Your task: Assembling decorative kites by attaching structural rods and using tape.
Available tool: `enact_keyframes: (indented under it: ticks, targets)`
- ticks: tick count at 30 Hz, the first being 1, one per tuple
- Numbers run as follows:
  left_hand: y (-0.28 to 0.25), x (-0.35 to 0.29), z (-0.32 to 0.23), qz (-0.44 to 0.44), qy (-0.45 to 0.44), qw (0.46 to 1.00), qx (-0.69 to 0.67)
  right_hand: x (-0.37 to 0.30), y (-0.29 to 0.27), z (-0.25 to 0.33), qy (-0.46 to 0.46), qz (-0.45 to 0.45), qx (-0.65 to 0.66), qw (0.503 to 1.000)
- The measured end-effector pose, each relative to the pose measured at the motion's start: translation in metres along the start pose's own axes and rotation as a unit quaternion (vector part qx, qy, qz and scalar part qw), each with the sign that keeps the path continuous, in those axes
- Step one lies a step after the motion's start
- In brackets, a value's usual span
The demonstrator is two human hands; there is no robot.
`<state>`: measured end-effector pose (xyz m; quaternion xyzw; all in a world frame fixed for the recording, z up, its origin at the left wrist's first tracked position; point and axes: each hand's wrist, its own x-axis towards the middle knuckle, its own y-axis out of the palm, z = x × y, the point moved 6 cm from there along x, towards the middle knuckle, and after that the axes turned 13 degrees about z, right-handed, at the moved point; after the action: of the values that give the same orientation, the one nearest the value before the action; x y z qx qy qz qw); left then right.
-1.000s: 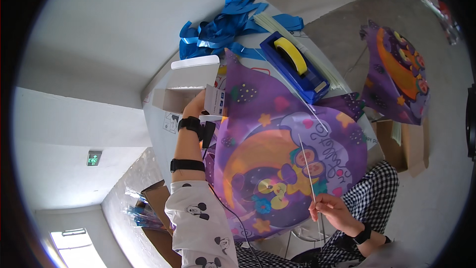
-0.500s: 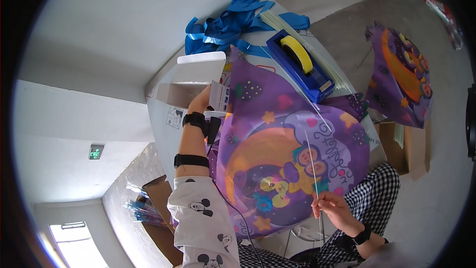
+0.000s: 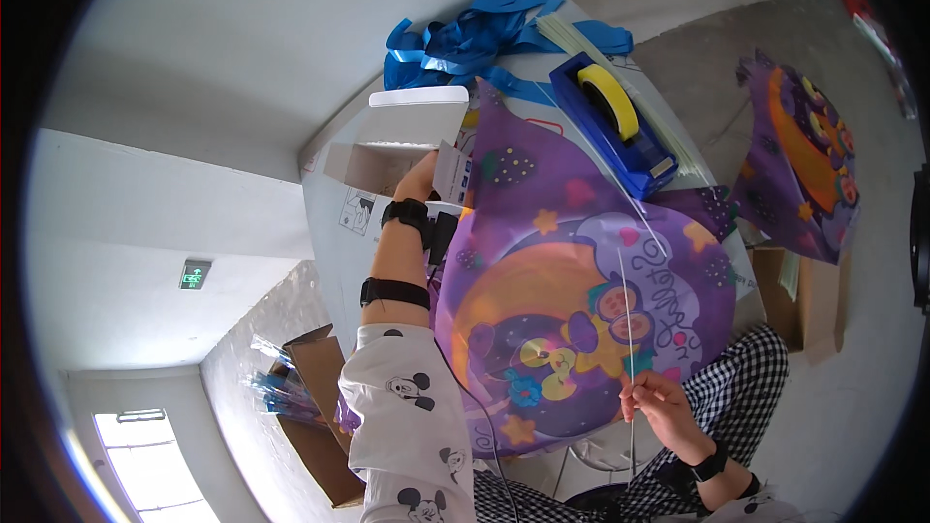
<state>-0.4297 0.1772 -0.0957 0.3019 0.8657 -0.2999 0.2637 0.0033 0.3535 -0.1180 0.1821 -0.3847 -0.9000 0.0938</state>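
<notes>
My left hand (image 3: 418, 177) reaches into an open white cardboard box (image 3: 412, 122) on the table; its fingers are hidden inside and behind a flap. In my right hand (image 3: 666, 414), thumb and fingers pinch a thin white rod (image 3: 627, 324), which runs upright across a purple printed sheet (image 3: 513, 261). The sheet, shaped like a kite with a pointed tip, bears an orange moon, stars and a cartoon figure. It spreads over the table and hangs over my lap. Another thin rod lies slanting along the sheet's upper right edge.
Behind the sheet stands a blue tape dispenser (image 3: 620, 126) with yellow tape, beside a bundle of pale rods (image 3: 572, 39). Blue ribbons (image 3: 465, 44) lie heaped at the table's far end. Right of the table are another purple sheet (image 3: 799, 155) and a cardboard box (image 3: 823, 310).
The whole view has shifted slightly, so things appear farther right. My left hand stays in the white box and my right hand keeps its pinch on the rod.
</notes>
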Motion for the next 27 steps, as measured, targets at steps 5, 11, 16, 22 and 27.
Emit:
enact_keyframes:
  ticks: [5, 11, 16, 22, 27]
  targets:
    - [-0.002, 0.015, 0.01, 0.021, 0.017, 0.998, -0.051, 0.002, 0.0, -0.001, 0.001, -0.002, -0.005, 1.0]
    - [-0.004, 0.021, 0.016, 0.032, 0.004, 0.997, -0.065, 0.004, 0.0, -0.003, -0.001, -0.002, -0.022, 1.0]
    - [0.001, 0.004, 0.013, 0.002, -0.014, 0.995, -0.097, 0.004, 0.001, -0.002, -0.015, -0.002, -0.012, 1.0]
    - [-0.001, 0.011, 0.012, 0.015, 0.024, 0.997, -0.067, 0.005, 0.0, 0.0, -0.02, -0.006, -0.016, 1.0]
    - [-0.006, 0.022, 0.021, -0.002, 0.01, 0.996, -0.093, 0.004, -0.002, 0.0, -0.01, -0.019, -0.007, 1.0]
